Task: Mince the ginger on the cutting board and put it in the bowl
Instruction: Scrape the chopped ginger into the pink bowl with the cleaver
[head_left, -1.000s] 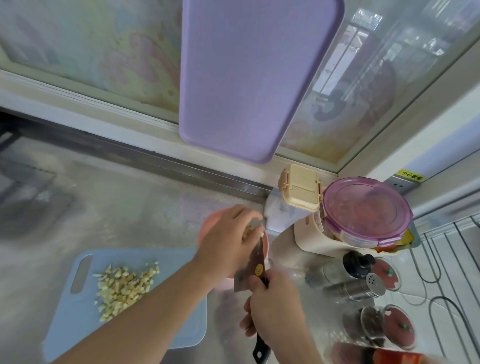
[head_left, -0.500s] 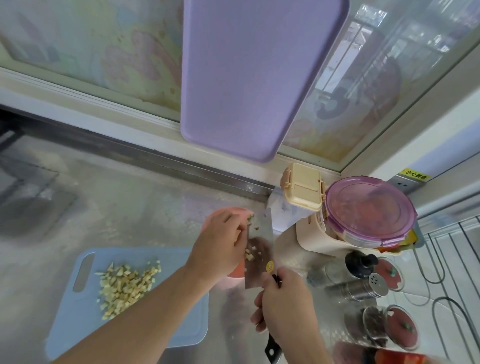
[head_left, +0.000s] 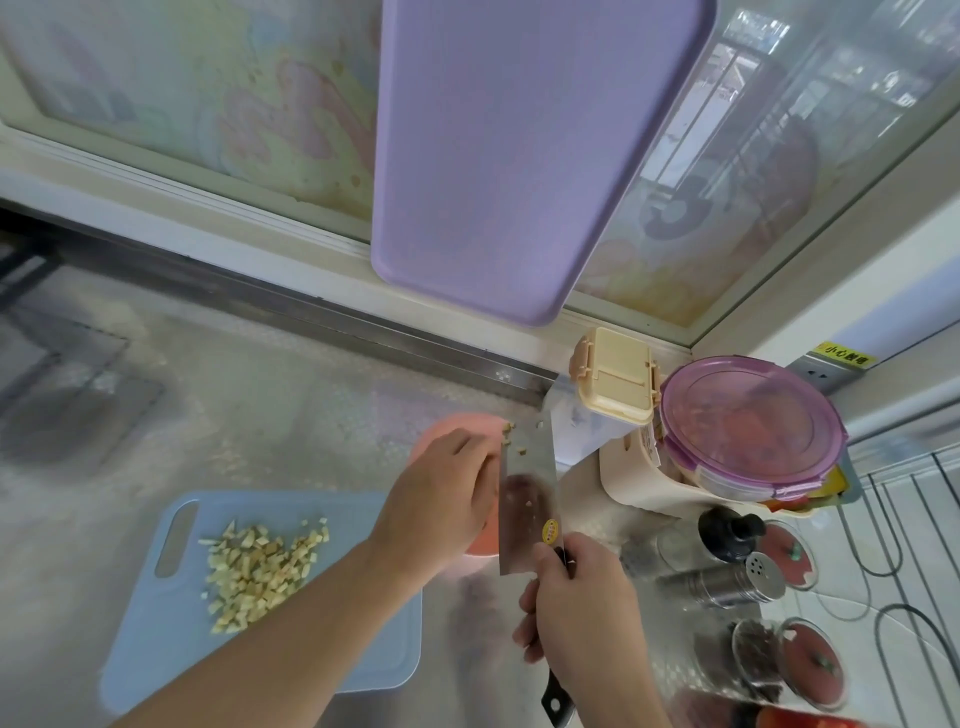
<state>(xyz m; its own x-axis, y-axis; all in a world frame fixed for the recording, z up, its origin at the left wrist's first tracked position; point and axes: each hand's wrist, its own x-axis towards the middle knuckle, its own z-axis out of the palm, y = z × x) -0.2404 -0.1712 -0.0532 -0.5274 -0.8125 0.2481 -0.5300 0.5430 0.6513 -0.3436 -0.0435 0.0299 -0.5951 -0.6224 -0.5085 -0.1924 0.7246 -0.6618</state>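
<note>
A pile of minced ginger (head_left: 262, 564) lies on the light blue cutting board (head_left: 156, 654) at lower left. A pink bowl (head_left: 447, 427) stands right of the board, mostly hidden by my left hand (head_left: 441, 496). My right hand (head_left: 582, 603) grips the black handle of a cleaver (head_left: 527, 499), blade held flat over the bowl. A few ginger bits (head_left: 511, 441) cling to the blade's far end. The fingers of my left hand touch the blade's left edge and hold nothing.
A purple board (head_left: 519, 150) leans on the window behind. To the right stand a cream lidded box (head_left: 618, 376), a purple-lidded container (head_left: 748, 421), a steel shaker (head_left: 727, 582) and several spice jars (head_left: 789, 660). Steel counter (head_left: 249, 395) lies behind the cutting board.
The cleaver blade has turned flatter and reaches further over the bowl. My left hand has slid along the blade, and fewer ginger bits remain on it.
</note>
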